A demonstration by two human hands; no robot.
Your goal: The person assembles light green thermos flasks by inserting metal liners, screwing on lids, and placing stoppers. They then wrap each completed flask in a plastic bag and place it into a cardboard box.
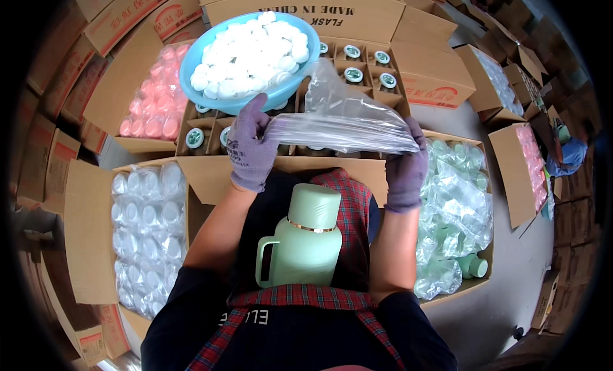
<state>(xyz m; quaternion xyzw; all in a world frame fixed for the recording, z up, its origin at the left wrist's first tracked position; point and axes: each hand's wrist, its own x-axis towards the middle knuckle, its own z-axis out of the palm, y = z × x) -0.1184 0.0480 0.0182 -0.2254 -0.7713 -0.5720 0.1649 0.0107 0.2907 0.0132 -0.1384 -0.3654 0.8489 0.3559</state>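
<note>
Between my two gloved hands stretches a clear plastic bag [345,129], bunched in folds along its near edge. My left hand [254,144], in a purple-grey glove, pinches one end; my right hand [408,166], gloved alike, is closed round the other. In my lap stands a pale green vacuum flask [310,246] with a side handle, a matching cup lid and a copper-coloured ring. Just beyond my left hand, a blue basin [252,104] heaped with white stoppers [252,55] rests on a divided carton.
The divided carton [389,103] holds several flasks. Around me stand open boxes of pink lids [153,106], bagged white lids [148,234] and bagged green lids [450,198]. Stacked cartons [60,160] line the left side; another person [567,155] is at far right.
</note>
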